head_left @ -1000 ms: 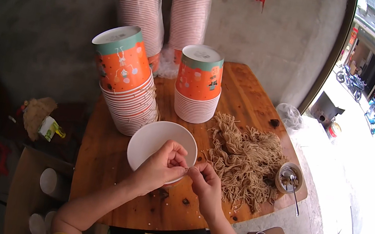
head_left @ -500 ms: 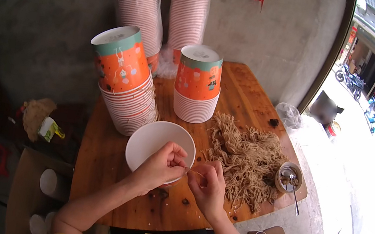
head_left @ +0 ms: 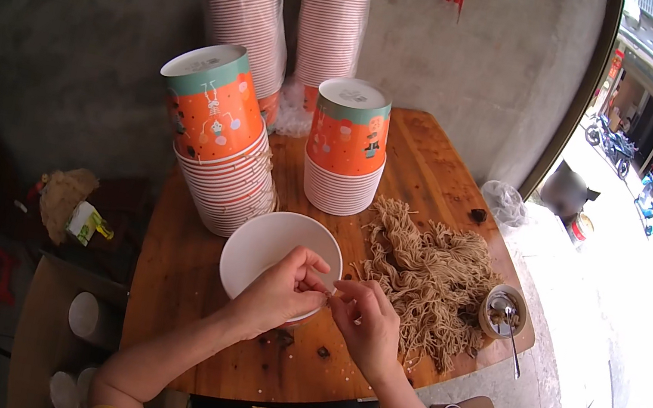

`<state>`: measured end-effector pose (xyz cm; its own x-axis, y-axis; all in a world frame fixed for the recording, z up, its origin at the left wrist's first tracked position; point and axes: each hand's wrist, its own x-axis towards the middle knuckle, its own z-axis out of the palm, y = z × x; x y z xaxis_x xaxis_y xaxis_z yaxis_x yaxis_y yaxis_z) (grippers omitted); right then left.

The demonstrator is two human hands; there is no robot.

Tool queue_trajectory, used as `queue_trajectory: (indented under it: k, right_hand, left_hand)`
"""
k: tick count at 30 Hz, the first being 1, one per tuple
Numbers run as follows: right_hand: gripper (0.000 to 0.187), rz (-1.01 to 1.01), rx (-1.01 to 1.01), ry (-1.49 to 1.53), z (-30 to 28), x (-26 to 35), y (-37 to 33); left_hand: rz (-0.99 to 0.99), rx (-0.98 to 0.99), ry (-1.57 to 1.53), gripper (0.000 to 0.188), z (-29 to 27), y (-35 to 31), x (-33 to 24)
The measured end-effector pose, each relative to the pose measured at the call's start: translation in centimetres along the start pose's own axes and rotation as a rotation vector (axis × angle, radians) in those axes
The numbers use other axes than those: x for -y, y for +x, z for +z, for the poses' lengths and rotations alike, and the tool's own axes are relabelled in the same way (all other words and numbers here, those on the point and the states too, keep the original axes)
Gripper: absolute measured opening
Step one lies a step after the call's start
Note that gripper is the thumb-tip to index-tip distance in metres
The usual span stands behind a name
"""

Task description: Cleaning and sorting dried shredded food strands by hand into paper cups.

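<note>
A white paper bucket [head_left: 257,249] stands mouth up on the wooden table in front of me. Over its near right rim, my left hand [head_left: 280,292] is closed in a pinch at the fingertips. Facing it, my right hand [head_left: 364,326] pinches with thumb and forefinger almost touching the left fingertips. Between them is a thin strand of cord, mostly hidden by the fingers. Right of the hands lies a loose heap of tan cord [head_left: 439,281].
Upside-down orange-and-green bucket stacks [head_left: 217,128] [head_left: 346,142] stand behind. Two taller wrapped stacks [head_left: 246,15] [head_left: 328,34] are against the wall. A small cup [head_left: 495,321] with a spoon sits at the table's right edge. A cardboard box [head_left: 48,321] holds white buckets at lower left.
My right fingers have shifted up slightly and closed toward the left fingertips. The short strand loop that showed between the hands is now mostly out of sight.
</note>
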<state>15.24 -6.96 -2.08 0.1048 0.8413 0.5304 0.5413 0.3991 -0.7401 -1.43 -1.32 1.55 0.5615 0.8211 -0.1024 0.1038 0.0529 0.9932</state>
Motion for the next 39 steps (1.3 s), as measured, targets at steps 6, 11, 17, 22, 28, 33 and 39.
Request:
queue_trajectory:
  k: [6,11,17,22,28,33,39]
  right_hand:
    - [0.020,-0.325,0.020,-0.246,-0.3,-0.6,0.2]
    - [0.013,-0.041,0.016,0.122,0.4,-1.2,-0.3]
    - [0.007,0.262,0.032,0.496,0.6,-2.6,-0.9]
    - [0.006,0.191,0.050,0.460,0.7,-2.7,-1.0]
    - [0.009,0.258,0.083,0.570,0.7,-3.1,-1.4]
    - [0.021,0.233,0.129,0.562,0.1,-1.9,-1.2]
    - [0.015,0.100,0.130,0.180,-0.2,-0.1,-0.3]
  left_hand:
    - [0.054,0.011,0.050,0.032,0.0,0.1,0.8]
    - [0.147,0.033,0.168,0.032,0.1,0.0,1.5]
    - [0.183,-0.012,0.305,0.024,0.1,-0.2,1.7]
    - [0.194,-0.035,0.192,0.022,0.0,0.0,2.0]
    - [0.190,-0.048,0.160,0.023,0.2,0.0,1.8]
    - [0.214,-0.035,0.150,0.023,0.3,0.2,2.1]
    - [0.189,-0.020,0.129,0.024,0.3,-0.1,1.7]
